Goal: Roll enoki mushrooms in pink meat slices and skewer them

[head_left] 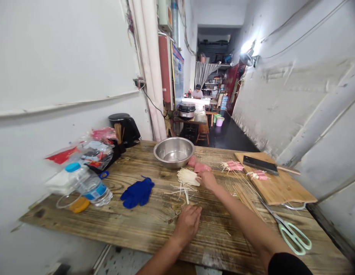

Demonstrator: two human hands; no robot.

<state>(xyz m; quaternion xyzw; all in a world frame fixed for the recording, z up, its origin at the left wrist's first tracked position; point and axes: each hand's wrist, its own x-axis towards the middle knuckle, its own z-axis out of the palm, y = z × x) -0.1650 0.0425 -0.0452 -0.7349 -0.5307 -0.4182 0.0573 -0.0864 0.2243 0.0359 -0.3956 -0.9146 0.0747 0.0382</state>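
My right hand (pixel 207 180) reaches across the table, its fingers closed on the right end of a white bunch of enoki mushrooms (pixel 186 177). Nearer to me, my left hand (pixel 187 222) is closed at the lower end of a few thin enoki strands (pixel 186 195); its fingertips are partly hidden. Loose strands lie scattered between the two hands. Just behind the bunch are pieces of pink raw meat (pixel 202 167), beside a steel bowl (pixel 174 152). Rolls of pink meat around enoki (pixel 232 165) lie to the right.
A cutting board (pixel 280 187) at right carries a cleaver (pixel 260 165) and more meat rolls (pixel 258 175). Scissors (pixel 293 235) and wooden skewers (pixel 247 198) lie nearby. Leftward are a blue glove (pixel 137 193), a water bottle (pixel 90 185) and plastic bags. Another person (pixel 197 92) sits far back.
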